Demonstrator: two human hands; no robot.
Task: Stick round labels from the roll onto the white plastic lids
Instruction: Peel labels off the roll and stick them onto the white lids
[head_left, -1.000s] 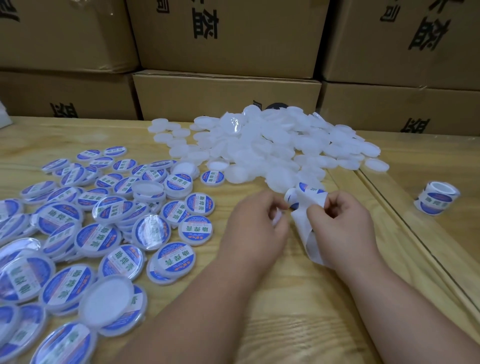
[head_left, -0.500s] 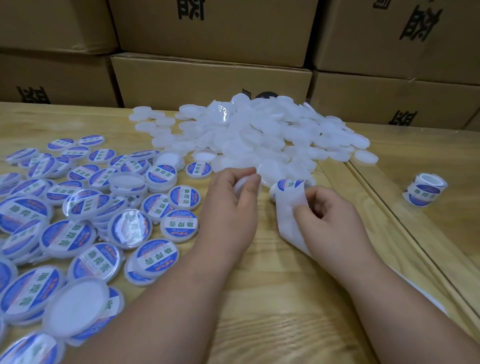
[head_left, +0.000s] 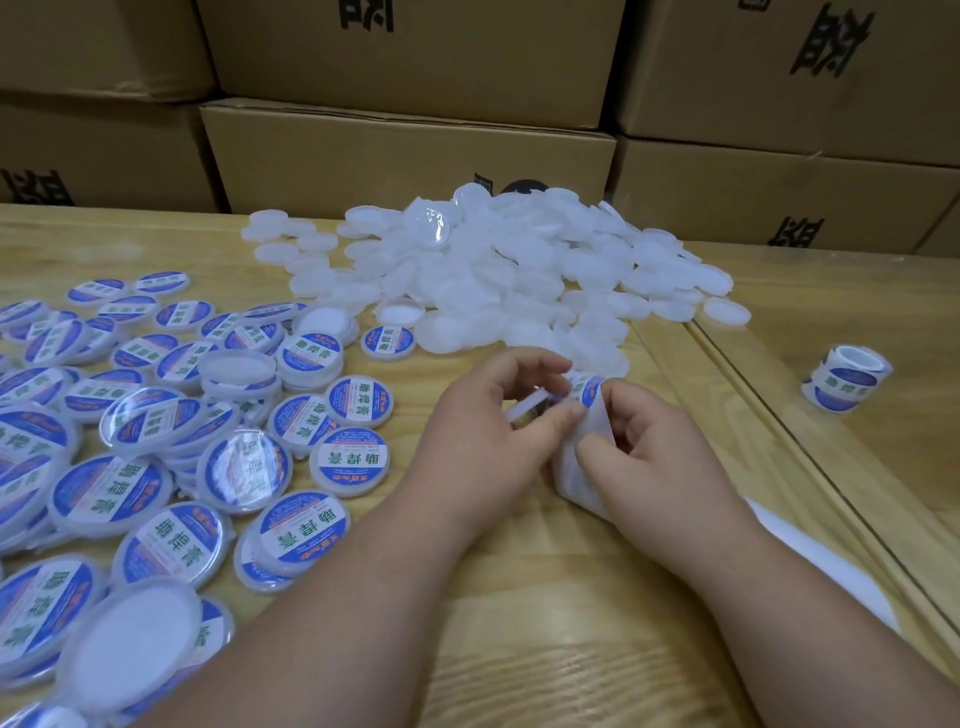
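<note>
Fingers (head_left: 524, 374) of our left hand (head_left: 488, 431) now curl round a plain white lid (head_left: 527, 408), held on edge between thumb and fingertips; half a second ago that hand was reaching out to the near edge of the pile of unlabelled lids (head_left: 519, 280), so we judge a fresh blank has just been picked and brought back. Our right hand (head_left: 649, 457) pinches the backing strip (head_left: 576, 467) of the label roll, and a blue round label (head_left: 592, 391) shows at the top of the strip, just beside the lid, nearly touching it. We cannot tell whether the label has begun to peel from the strip. The two hands, which were apart a moment ago, have closed together over the counter (head_left: 571, 649), so we judge the sticking step for this lid is about to start. Spent white backing (head_left: 810, 556) trails off beside our right forearm. Left of the hands lie the labelled lids (head_left: 348, 460), spread and overlapping, some turned face down; their number against the pile suggests the job is perhaps halfway. A second label roll (head_left: 844, 384) stands well apart to the right, and cardboard boxes (head_left: 405, 150) are stacked behind the counter.
</note>
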